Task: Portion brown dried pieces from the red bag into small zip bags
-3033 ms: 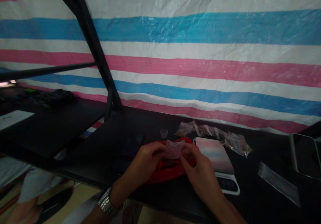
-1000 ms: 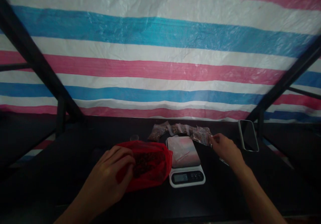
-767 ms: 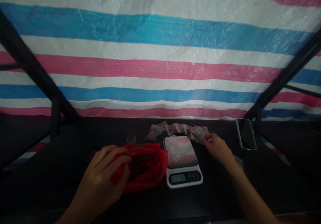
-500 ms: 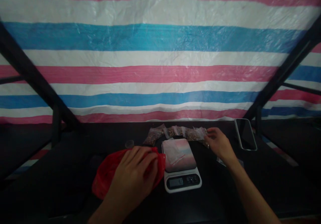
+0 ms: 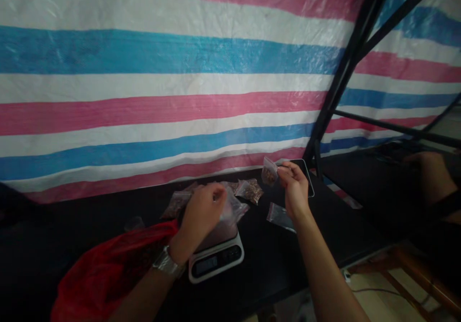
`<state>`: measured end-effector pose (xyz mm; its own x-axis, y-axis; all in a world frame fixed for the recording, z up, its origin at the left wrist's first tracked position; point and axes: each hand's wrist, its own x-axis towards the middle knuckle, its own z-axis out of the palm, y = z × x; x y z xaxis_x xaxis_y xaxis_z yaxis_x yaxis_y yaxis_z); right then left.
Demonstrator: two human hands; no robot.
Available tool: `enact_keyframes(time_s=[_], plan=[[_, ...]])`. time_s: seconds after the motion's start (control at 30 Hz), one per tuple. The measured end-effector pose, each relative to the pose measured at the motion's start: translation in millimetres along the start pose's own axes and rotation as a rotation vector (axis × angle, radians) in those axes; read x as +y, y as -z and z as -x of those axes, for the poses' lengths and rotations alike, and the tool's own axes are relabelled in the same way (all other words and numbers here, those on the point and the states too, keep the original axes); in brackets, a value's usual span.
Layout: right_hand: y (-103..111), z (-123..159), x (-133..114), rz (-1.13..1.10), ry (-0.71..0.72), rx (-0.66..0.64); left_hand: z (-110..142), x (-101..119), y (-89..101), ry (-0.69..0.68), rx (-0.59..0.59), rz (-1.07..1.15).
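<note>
My right hand [image 5: 295, 187] pinches a small zip bag [image 5: 269, 174] with brown bits in its lower part, raised above the table's back edge. Over the kitchen scale [image 5: 216, 264], my left hand [image 5: 205, 209] is closed, its fingertips at the top of a clear zip bag [image 5: 238, 208] that looks empty. My left hand and that bag hide much of the scale's plate. Behind them lie several filled zip bags [image 5: 250, 190] in a row. A red plastic bag [image 5: 104, 269] sits left of the scale, under my left forearm.
An empty-looking zip bag [image 5: 281, 216] lies near my right wrist, and a phone [image 5: 309, 180] lies behind my right hand. A small clear cup [image 5: 134, 223] stands at left. Black frame bars [image 5: 333, 81] rise at right. Another person's hand [image 5: 434, 168] shows at far right.
My right hand has lifted a filled zip bag from the row. My left hand has moved from the red bag to the clear bag over the scale. The view has turned right.
</note>
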<state>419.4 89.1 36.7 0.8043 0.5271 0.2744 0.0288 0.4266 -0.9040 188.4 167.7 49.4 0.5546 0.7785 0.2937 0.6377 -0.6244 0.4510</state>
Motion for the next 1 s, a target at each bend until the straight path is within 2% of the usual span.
enact_keyframes(time_s=[0.17,0.27,0.37,0.5,0.57,0.7,0.83,1.0], plan=[[0,3,-12,-0.138,-0.051,-0.101,5,55,-50.5,-0.033,-0.023,0.193],[-5,9,-17,-0.158,-0.077,-0.201,8,66,-55.6,0.016,0.069,0.3],[-13,21,-18,-0.149,-0.117,-0.341,8,62,-40.0,0.068,0.116,0.443],[-33,43,-16,-0.128,-0.165,-0.666,6,44,-13.6,0.145,0.047,0.624],[-44,55,-13,-0.123,-0.13,-0.77,10,33,-2.2,0.192,0.008,0.684],[-58,73,-7,-0.058,0.0,-0.81,27,14,21.2,0.237,-0.04,0.786],[-59,83,-3,0.031,0.104,-0.796,41,4,40.9,0.28,-0.101,0.882],[-60,96,-2,0.12,0.133,-0.805,52,-7,44.4,0.298,-0.016,0.838]])
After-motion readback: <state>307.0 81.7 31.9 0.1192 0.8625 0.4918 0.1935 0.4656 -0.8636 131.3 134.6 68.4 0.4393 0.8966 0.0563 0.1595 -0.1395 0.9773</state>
